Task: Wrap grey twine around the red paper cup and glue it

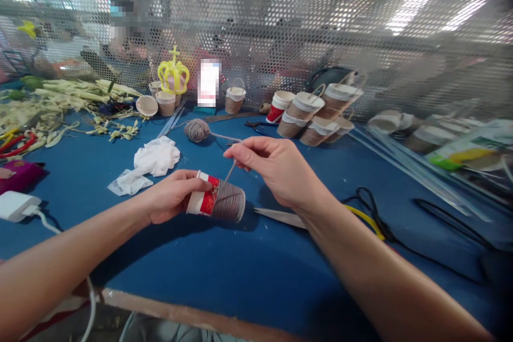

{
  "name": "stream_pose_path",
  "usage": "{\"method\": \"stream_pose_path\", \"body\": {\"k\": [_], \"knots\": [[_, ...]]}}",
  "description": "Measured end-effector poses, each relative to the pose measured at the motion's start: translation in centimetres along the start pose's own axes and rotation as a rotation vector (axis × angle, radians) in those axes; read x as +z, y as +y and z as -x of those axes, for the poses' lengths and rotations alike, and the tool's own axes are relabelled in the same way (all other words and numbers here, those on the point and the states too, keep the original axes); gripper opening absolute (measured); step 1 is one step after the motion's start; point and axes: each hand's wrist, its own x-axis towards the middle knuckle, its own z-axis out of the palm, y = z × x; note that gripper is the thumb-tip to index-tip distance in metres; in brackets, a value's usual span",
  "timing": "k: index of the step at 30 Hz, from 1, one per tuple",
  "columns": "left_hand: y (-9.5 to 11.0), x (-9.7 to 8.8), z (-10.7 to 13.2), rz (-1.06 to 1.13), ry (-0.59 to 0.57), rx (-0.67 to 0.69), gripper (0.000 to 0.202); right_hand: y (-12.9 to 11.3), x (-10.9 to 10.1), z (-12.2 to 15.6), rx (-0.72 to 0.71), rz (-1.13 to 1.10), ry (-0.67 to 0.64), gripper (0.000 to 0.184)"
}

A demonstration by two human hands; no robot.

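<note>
- Blue tabletop [240, 278] is bordered by a pale brown strip [180, 313] along its near edge.
- Pointed metal scissor-like blades [280, 217] are laid flat to the right of the cup and partly covered by the right forearm.
- One red-and-white paper cup [208, 200], wound with grey-brown yarn over its right part, is held on its side near the middle of the table; whether the tabletop is touched by it cannot be told.
- By the left hand [174, 196], clamped with thumb and fingers around the bare end, the cup is directly gripped; this hand is the nearer one.
- The cup's long axis is set left to right, its wound end tipped slightly toward the near edge.
- A taut yarn strand [230, 172] is led steeply up from the winding, across that axis, to the right hand [276, 163], by whose pinched fingertips it is held; the cup is thus placed below and left of them.
- Crumpled white gauzy cloth [156, 157] is left beyond the left hand.
- From a grey-brown yarn ball [196, 131], farther back, a strand is run to the right hand.
- Brown-wrapped cups with white rims [292, 125] are stacked before a perforated metal screen [256, 10].
</note>
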Motion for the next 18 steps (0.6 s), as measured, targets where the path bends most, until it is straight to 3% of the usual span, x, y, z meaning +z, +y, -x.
{"method": "stream_pose_path", "body": {"k": [8,18], "knots": [[0.03,-0.06,-0.31,-0.01,0.058,-0.047,0.005,0.07,-0.26,-0.08,-0.032,0.006,0.0,0.018],[0.02,0.29,0.52,-0.068,-0.063,-0.045,0.011,0.91,0.22,-0.37,0.047,0.001,-0.005,0.019]]}}
